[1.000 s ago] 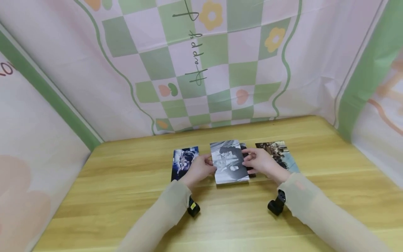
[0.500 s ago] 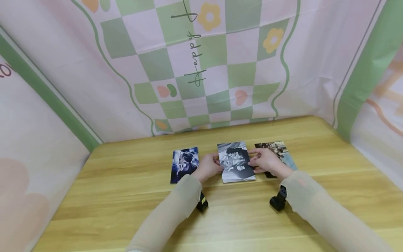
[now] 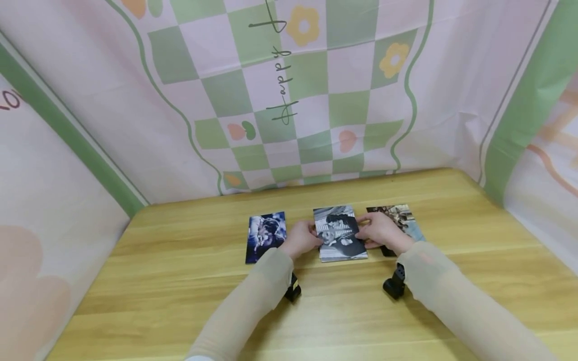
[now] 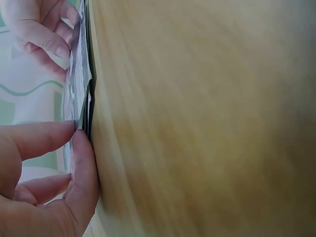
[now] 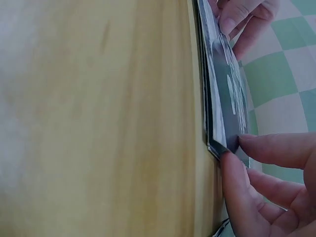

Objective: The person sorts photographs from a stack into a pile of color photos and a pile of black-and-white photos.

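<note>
A black-and-white photo (image 3: 340, 240) lies mid-table in the head view, its left edge pinched by my left hand (image 3: 301, 239). On the opposite edge, my right hand (image 3: 383, 233) grips it between thumb and fingers. The left wrist view shows that thumb and fingertip meeting at the edge of layered prints (image 4: 79, 94). Dark layers also show under the upper photo (image 5: 224, 89) in the right wrist view; how many cannot be told. My right hand partly covers a colour photo (image 3: 402, 218). Left of my left hand lies a blue-purple photo (image 3: 266, 233).
The wooden table (image 3: 158, 281) runs back to a hanging cloth (image 3: 307, 110) with green and white checks. Cloth walls also stand at the left and right sides. A small black camera (image 3: 394, 285) sits at my right wrist.
Both hands have shifted the black-and-white photo slightly right and lowered it. The dark print that stuck out on its right is now covered. Over the last half second little has moved.
</note>
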{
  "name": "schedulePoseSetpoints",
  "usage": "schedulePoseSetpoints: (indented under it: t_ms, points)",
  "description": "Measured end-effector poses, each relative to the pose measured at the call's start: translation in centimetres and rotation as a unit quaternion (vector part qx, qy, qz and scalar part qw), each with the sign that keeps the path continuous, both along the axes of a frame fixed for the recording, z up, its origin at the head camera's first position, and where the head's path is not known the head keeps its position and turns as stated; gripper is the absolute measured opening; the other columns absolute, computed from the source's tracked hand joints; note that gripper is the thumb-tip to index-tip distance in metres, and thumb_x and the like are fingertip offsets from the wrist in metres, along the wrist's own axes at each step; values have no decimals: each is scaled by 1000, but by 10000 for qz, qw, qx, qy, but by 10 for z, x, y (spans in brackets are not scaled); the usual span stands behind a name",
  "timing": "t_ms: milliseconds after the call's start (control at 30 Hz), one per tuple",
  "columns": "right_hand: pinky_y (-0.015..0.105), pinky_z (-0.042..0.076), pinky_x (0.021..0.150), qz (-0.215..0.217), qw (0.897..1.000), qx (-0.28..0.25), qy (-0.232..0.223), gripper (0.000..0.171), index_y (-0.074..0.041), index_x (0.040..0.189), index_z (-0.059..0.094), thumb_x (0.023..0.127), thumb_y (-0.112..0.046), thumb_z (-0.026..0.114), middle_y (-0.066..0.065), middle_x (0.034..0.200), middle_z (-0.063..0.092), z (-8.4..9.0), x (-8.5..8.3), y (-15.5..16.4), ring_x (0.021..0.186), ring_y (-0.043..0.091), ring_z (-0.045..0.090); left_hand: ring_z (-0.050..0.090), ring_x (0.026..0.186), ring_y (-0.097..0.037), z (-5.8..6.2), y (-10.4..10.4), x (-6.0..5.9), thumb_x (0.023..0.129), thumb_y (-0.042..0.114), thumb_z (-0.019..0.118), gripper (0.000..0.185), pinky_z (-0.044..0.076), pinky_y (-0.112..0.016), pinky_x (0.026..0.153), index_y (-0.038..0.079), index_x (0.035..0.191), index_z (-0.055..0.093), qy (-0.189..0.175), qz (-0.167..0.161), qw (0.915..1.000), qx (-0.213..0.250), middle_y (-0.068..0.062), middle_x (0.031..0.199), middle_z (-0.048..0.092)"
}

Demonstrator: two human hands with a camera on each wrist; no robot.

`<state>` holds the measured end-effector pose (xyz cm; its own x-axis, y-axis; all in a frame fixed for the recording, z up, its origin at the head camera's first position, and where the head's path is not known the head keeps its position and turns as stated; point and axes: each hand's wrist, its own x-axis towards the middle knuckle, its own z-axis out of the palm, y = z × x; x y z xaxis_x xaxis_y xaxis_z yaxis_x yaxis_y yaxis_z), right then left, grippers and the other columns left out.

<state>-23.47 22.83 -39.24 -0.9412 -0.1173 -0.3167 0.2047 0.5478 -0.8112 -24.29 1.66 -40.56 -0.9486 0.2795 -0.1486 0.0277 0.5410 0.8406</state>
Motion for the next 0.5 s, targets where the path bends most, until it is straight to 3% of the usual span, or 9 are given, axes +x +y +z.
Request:
schedulePoseSetpoints:
  t_ms: [333, 500]
  points:
    - [31, 60, 63, -108, 9996, 256, -1, 56, 9, 135, 43, 84, 0, 64, 27, 110, 60, -1, -2, -3, 70, 17, 63, 51, 63, -11, 0, 1, -1, 77, -5, 69, 56, 50, -18, 57, -9, 129, 51, -146, 153, 9997, 101, -4, 76, 56]
    - [31, 60, 63, -117, 9989, 444, 1, 55, 9, 134, 44, 85, -2, 65, 28, 113, 59, 0, -1, -3, 71, 19, 63, 49, 64, -11, 4, 2, 0, 78, -1, 71, 48, 45, -17, 57, -5, 124, 58, -34, 177, 9994, -285, -3, 76, 58]
